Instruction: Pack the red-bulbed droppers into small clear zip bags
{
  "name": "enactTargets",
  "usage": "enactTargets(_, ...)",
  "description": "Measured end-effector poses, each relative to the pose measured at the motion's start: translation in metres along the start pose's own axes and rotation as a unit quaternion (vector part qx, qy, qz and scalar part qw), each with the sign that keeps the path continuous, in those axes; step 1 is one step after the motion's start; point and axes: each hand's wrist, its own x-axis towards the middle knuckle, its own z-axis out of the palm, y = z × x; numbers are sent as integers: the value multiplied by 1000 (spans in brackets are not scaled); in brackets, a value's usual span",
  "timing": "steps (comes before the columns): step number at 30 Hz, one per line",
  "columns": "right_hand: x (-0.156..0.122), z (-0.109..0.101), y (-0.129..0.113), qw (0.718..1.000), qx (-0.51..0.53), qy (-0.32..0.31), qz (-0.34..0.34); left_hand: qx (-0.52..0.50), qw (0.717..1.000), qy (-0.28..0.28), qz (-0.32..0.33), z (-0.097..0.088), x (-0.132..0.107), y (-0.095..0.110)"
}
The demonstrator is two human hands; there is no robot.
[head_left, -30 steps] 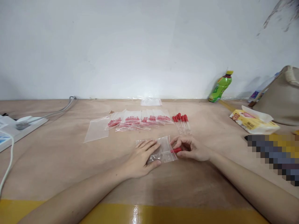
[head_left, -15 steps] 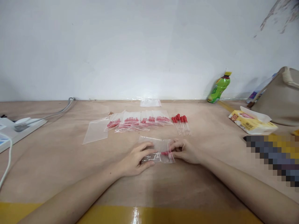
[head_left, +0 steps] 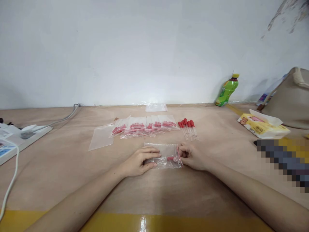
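A clear zip bag (head_left: 166, 149) with a red zip line lies flat in front of me. Inside it is the red bulb of a dropper (head_left: 170, 158); the dropper's tube is hidden by my fingers. At the bag's mouth, on its right end, my right hand (head_left: 190, 157) is closed, its fingertips in the bag and pinching the dropper. My left hand (head_left: 146, 160) rests on the bag's left part, fingers stretched out and thumb apart. Beyond the bag, several loose red-bulbed droppers (head_left: 188, 127) lie side by side. Left of these, filled bags (head_left: 145, 125) overlap in a row.
Empty clear bags (head_left: 101, 137) lie at the left of the row, and another stack (head_left: 156, 107) lies by the wall. A power strip (head_left: 31, 135) with cables sits far left. To the right are a green bottle (head_left: 227, 91), a tissue pack (head_left: 263, 125) and a beige bag (head_left: 292, 100).
My right hand's fingertips have shifted slightly right with the bag's mouth. My left fingers have moved slightly up and closer together on the bag. The view has tilted a little.
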Motion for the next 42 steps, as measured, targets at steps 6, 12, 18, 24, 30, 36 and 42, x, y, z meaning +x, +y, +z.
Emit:
enactTargets(6,-2,4,-6,998,-27,-24,-55,19,1000,-6,-3,2,0,-2)
enactTargets(12,14,-42,1,994,-45,69,66,33,999,-8,2,3,-1,-4)
enactTargets(18,57,-97,62,900,-121,332,257,37,999,-12,3,3,-1,-4)
enactTargets(24,77,-92,96,893,-65,336,293,39,999,-9,-6,4,-1,-6)
enactTargets(30,75,-91,81,892,37,357,276,50,998,14,-33,4,4,-11)
enactTargets(36,57,-94,47,885,163,397,179,66,997,13,-33,4,6,-14)
enactTargets(42,32,-49,23,844,310,415,140,71,997,23,-26,4,6,-13)
